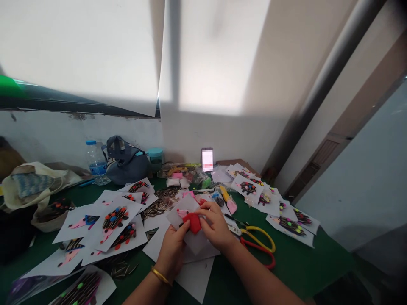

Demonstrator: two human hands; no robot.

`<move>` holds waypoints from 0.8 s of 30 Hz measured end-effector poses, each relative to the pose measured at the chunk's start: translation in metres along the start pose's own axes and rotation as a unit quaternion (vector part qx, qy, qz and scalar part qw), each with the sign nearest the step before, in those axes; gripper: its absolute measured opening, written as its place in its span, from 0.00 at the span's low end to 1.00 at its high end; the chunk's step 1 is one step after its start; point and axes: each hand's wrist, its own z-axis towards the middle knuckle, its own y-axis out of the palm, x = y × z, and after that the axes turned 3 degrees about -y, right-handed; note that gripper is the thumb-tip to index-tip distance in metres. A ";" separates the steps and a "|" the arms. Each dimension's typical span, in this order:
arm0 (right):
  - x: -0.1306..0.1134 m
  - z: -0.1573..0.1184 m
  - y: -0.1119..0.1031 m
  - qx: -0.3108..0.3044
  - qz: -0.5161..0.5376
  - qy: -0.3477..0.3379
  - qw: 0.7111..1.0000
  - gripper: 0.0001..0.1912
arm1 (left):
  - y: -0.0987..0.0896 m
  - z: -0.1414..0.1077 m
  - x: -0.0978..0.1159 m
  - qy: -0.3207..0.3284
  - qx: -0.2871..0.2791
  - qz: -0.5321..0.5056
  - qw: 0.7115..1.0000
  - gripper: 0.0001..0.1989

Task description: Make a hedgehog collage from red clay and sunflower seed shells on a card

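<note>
Near the table's middle, my left hand (pixel 174 248) grips a small white card (pixel 195 243), its thumb on top at the card's left side. On this card is a flat red clay shape (pixel 194 223) beside a pink clay piece (pixel 182 212) with small dark and red dots. My right hand (pixel 216 224) is closed, with its thumb and fingertips pressed on the upper right edge of the red clay. White sheets (pixel 197 279) lie beneath the hands.
Scissors (pixel 267 239) with yellow and red handles lie right of my right hand. Decorated cards (pixel 116 218) spread at left and more cards (pixel 248 187) at right. Seeds (pixel 162 201), a bottle (pixel 96 163), a blue bag (pixel 127 163) and a phone (pixel 207 160) stand or lie farther back.
</note>
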 end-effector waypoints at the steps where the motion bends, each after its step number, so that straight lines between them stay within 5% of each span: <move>1: 0.001 -0.001 0.001 0.006 0.011 0.005 1.000 0.15 | 0.000 -0.001 0.000 0.000 -0.003 -0.007 1.000 0.25; 12: 0.007 -0.010 0.003 0.038 0.050 0.021 0.998 0.16 | -0.001 0.001 -0.001 -0.003 -0.010 -0.056 0.998 0.21; 16: 0.014 -0.011 0.005 0.048 0.088 0.086 0.991 0.20 | -0.003 0.003 -0.002 0.000 -0.002 -0.072 0.997 0.18; 19: 0.018 -0.012 0.011 0.022 0.189 0.166 0.968 0.27 | -0.002 0.002 -0.002 0.010 0.010 -0.077 0.997 0.18; 24: 0.027 -0.010 0.011 0.022 0.309 0.260 0.914 0.21 | 0.001 -0.001 0.012 0.017 0.005 -0.079 0.997 0.16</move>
